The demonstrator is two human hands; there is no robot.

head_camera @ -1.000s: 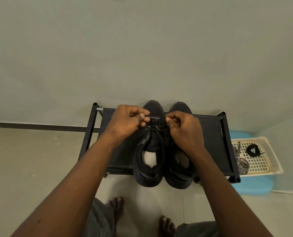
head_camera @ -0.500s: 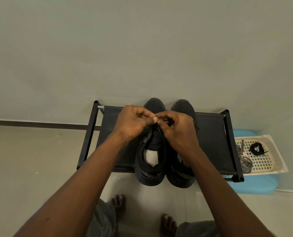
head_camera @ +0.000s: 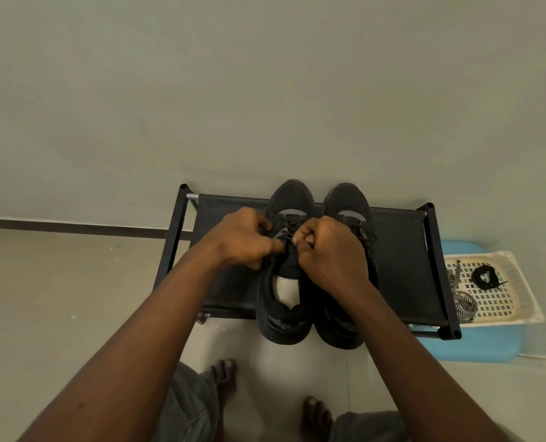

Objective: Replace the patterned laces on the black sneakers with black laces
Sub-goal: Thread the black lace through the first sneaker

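Two black sneakers stand side by side on a black shoe rack (head_camera: 399, 250), toes toward the wall. The left sneaker (head_camera: 281, 317) carries a black lace (head_camera: 292, 223) across its upper eyelets. My left hand (head_camera: 243, 240) and my right hand (head_camera: 329, 250) meet over its tongue, each pinching an end of that lace with curled fingers. The right sneaker (head_camera: 345, 199) is partly hidden under my right hand. A patterned lace (head_camera: 463, 303) and a coiled black lace (head_camera: 485, 277) lie in a cream basket (head_camera: 520, 301) at the right.
The basket sits on a blue stool (head_camera: 475, 346) right of the rack. A plain wall rises just behind the rack. My bare feet (head_camera: 222, 371) stand on the tiled floor below the rack's front edge.
Both hands have come together from a spread position and dropped lower over the left sneaker's tongue, still pinching the black lace.
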